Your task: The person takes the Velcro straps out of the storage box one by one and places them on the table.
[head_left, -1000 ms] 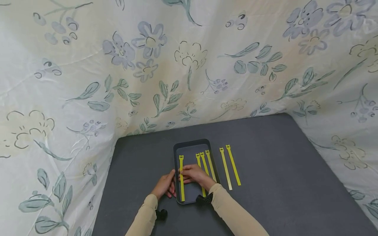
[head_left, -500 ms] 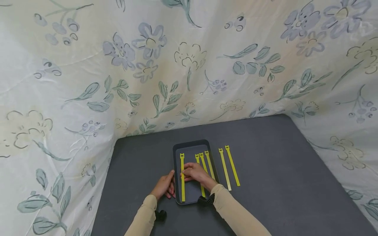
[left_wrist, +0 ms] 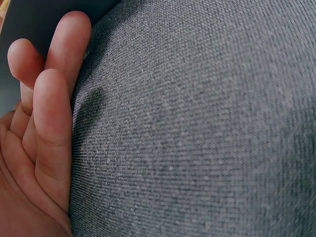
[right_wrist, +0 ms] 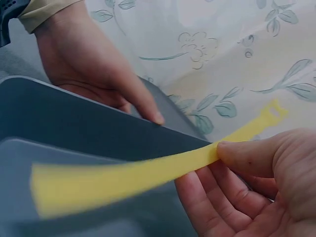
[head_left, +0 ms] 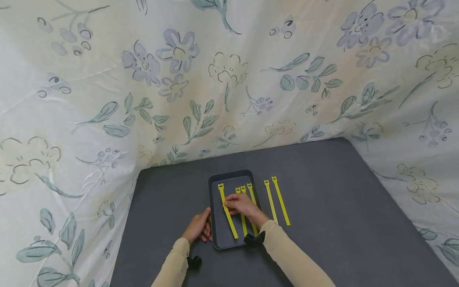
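Observation:
In the head view my right hand (head_left: 242, 204) pinches a yellow hook-and-loop cable tie (head_left: 230, 223) over the dark tray (head_left: 211, 191). The right wrist view shows the cable tie (right_wrist: 133, 180) between thumb and fingers, its slotted head beyond the hand and its tail towards the camera. My left hand (head_left: 197, 227) is at the tray's left side, thumb tip at the rim. Its relaxed fingers (left_wrist: 52, 108) lie along the outer wall in the left wrist view. Several more yellow cable ties (head_left: 252, 194) lie in the tray's right half, partly hidden by my right hand.
Two more yellow cable ties (head_left: 281, 201) lie side by side on the dark grey table (head_left: 322, 191), right of the tray. A floral cloth (head_left: 229, 111) hangs behind the table and along its sides.
The cable tie in my right hand has turned from upright to slanted, its tail swinging right. My right hand has shifted slightly right and up. The left hand keeps its place at the tray.

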`<act>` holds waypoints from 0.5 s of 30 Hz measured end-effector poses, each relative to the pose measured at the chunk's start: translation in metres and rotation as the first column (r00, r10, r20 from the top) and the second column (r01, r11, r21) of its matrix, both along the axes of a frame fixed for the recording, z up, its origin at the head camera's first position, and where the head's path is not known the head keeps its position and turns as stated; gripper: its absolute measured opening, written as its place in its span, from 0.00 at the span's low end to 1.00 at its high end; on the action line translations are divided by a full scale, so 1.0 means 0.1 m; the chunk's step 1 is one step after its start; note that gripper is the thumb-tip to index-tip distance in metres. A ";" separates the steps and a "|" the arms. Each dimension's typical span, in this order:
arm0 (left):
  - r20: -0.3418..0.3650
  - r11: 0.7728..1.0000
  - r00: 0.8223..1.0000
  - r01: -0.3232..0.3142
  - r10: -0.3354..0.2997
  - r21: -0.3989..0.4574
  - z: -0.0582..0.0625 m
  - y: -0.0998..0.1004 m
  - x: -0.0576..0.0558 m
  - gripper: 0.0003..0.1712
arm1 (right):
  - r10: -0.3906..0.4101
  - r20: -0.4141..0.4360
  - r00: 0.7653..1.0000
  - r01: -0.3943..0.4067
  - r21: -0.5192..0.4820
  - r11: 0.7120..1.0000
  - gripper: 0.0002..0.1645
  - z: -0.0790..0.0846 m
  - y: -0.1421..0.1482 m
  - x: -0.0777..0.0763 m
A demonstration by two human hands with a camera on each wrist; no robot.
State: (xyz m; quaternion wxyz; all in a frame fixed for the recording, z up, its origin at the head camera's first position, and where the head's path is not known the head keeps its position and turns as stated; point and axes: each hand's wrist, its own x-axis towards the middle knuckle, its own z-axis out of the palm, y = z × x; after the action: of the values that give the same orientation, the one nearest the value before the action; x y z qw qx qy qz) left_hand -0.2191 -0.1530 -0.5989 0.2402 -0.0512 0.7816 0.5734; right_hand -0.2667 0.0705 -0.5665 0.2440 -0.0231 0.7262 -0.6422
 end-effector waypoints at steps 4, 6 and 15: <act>-0.001 1.000 1.000 -0.008 0.008 -0.002 -0.01 0.00 0.00 0.39 | -0.004 -0.031 1.000 0.004 0.014 1.000 0.18 0.09 0.07 -0.03; -0.004 1.000 1.000 -0.010 0.010 -0.003 -0.01 -0.01 0.01 0.39 | -0.003 -0.040 0.999 0.003 0.020 1.000 0.19 0.15 0.10 -0.04; -0.017 1.000 1.000 -0.027 0.027 -0.007 0.00 0.02 0.03 0.40 | -0.016 -0.055 0.998 0.016 -0.002 1.000 0.18 0.35 0.21 -0.10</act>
State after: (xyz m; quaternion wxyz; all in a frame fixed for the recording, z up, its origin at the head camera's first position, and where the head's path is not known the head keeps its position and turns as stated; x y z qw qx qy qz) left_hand -0.2160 -0.1515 -0.5993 0.2258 -0.0577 0.7848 0.5743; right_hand -0.2770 0.0920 -0.5318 0.2188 -0.0353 0.7324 -0.6439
